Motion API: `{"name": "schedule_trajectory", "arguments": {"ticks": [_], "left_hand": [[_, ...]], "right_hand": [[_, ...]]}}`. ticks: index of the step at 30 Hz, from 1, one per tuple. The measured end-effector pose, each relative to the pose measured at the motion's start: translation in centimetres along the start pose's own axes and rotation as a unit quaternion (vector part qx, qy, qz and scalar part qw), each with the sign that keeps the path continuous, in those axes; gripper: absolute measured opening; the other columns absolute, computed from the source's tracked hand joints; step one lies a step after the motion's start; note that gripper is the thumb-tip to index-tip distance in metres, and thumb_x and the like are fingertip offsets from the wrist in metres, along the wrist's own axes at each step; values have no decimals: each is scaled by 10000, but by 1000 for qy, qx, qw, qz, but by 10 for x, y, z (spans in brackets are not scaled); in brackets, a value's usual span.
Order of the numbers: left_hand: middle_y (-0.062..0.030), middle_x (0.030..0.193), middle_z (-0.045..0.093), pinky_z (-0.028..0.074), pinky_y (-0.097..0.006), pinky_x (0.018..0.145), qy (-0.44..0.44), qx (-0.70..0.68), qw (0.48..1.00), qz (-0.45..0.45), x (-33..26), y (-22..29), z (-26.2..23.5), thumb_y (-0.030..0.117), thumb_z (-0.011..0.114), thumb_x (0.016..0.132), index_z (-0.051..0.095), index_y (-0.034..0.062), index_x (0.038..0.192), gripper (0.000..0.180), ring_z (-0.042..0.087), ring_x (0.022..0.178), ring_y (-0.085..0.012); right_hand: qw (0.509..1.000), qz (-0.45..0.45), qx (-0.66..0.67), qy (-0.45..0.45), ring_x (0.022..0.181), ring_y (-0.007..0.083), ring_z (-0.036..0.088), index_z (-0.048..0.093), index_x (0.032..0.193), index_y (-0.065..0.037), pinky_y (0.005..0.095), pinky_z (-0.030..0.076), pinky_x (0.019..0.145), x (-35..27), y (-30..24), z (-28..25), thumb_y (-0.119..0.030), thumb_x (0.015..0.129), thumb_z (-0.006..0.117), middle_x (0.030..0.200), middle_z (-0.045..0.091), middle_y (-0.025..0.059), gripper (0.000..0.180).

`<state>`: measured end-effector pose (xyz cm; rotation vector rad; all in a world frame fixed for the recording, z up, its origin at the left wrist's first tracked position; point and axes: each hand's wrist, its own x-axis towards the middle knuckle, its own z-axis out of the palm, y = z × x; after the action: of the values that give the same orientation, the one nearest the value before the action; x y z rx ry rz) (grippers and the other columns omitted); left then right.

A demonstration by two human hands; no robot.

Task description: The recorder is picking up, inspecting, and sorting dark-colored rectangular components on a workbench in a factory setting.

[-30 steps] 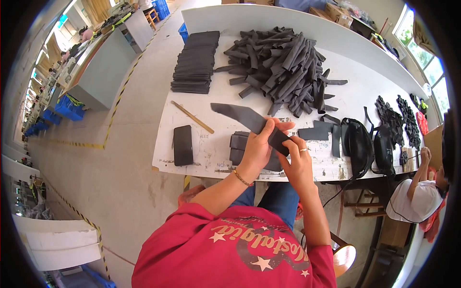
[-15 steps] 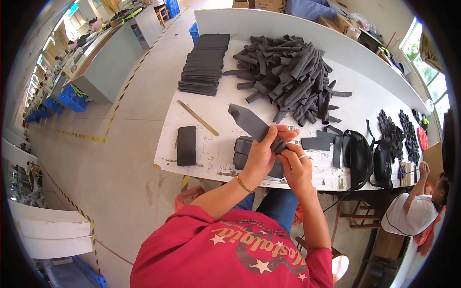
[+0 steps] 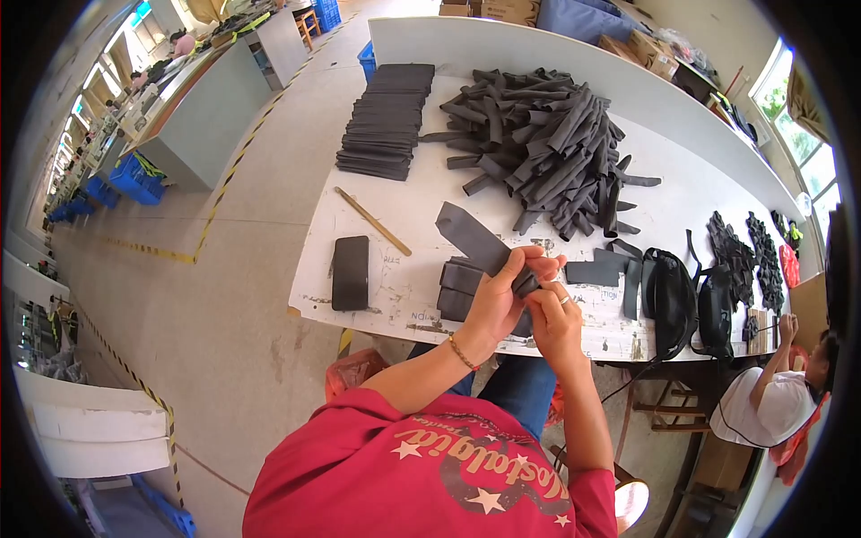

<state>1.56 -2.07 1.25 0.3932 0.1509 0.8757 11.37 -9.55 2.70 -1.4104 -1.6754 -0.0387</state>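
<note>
A dark grey fabric strip (image 3: 471, 235) is held between my two hands above the table's front edge. My left hand (image 3: 496, 305) is closed round its middle, and the free end sticks out toward the far left. At the near end, my right hand (image 3: 554, 323) pinches the strip with thumb and fingertips; that end is partly hidden by the fingers. Just below and left of the strip lies a small stack of folded grey pieces (image 3: 456, 289), partly covered by my left hand. Flat grey pieces (image 3: 595, 271) rest on the table to the right of my hands.
A big heap of grey fabric tubes (image 3: 538, 148) lies at the back, beside a neat stack of strips (image 3: 386, 121). A phone (image 3: 350, 273) and a wooden stick (image 3: 372, 221) lie at left. Black pouches (image 3: 671, 303) sit at right, near another person (image 3: 767, 403).
The strip's free end has swung slightly and now looks flatter. My hands have shifted a little, still gripping the strip, and the whole view has moved slightly.
</note>
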Motion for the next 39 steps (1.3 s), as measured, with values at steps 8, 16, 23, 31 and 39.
{"name": "schedule_trajectory", "arguments": {"ticks": [8,16,23,31,39], "left_hand": [[-149,1032,695,434,-416,1036,3,-2,1000,-11,1,-1,-4,325,505,1014,561,-19,1157,376,591,1183,-329],[-177,1185,651,436,-415,1025,-8,117,992,51,12,11,-3,320,450,1037,579,-14,1190,390,588,1167,-274],[-159,1170,660,405,-496,1083,-89,132,985,64,10,10,-4,340,466,1021,578,30,1177,365,440,1348,-305],[-205,1148,626,587,-400,813,89,147,981,94,14,36,-16,357,525,1004,418,14,1371,514,662,1013,-315],[-147,1060,610,580,-326,657,-1,325,932,159,-7,57,-13,93,650,924,442,17,1325,458,688,808,-251]], "right_hand": [[1000,14,2,-5,769,344,633,609,896,-11,379,512,670,-2,2,-1,59,785,673,898,632,155,145],[904,286,279,155,889,94,514,590,844,2,211,407,782,-4,-9,25,-69,882,690,1013,537,27,128],[789,393,437,180,904,97,564,593,1042,-14,278,499,815,-12,-14,2,-159,963,603,1091,587,67,166],[885,314,274,208,720,30,470,640,866,-17,194,383,652,-27,1,10,-120,936,657,759,577,-46,126],[807,356,416,220,686,51,508,649,885,-11,217,419,628,-36,30,4,-147,941,654,767,596,-20,147]]}}
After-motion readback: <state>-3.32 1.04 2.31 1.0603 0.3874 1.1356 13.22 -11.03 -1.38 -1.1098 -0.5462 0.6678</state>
